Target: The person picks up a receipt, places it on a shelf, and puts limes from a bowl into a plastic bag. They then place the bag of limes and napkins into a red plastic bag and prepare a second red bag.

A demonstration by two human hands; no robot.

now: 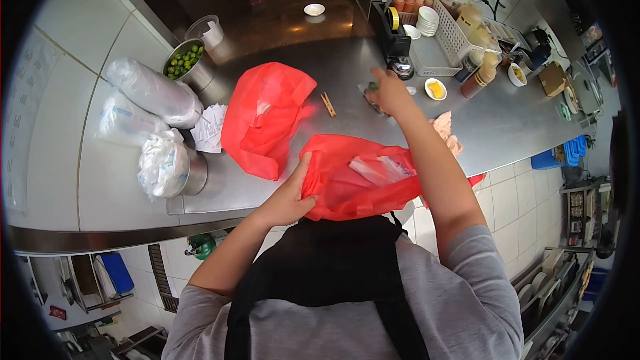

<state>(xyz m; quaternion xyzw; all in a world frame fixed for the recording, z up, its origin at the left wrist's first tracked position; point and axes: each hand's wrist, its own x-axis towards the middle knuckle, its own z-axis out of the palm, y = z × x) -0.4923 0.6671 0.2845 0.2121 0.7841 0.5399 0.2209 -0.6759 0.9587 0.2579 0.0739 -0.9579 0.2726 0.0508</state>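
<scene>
An open red bag (pixel 333 187) lies at the counter's front edge with a whitish plastic packet (pixel 383 169) inside it. My left hand (pixel 292 195) grips the bag's left rim between thumb and fingers. Stretched over the bag, my right hand (pixel 389 92) is at a small clear packet (pixel 372 99) with dark contents; its fingers point down, and their hold on it is too small to make out. A second red bag (pixel 261 120) stands on the steel counter to the left, and a wooden clothespin (pixel 327 105) lies between the bags and my right hand.
Left: a steel pot of green citrus (pixel 185 61), rolls of plastic bags (pixel 153 92), paper slips (pixel 209 128) and a steel container (pixel 195 172). Right: a tape dispenser (pixel 393 37), a small yellow-filled dish (pixel 435 89), a white basket (pixel 433 57), a sauce bottle (pixel 479 81) and a crumpled cloth (pixel 447 133).
</scene>
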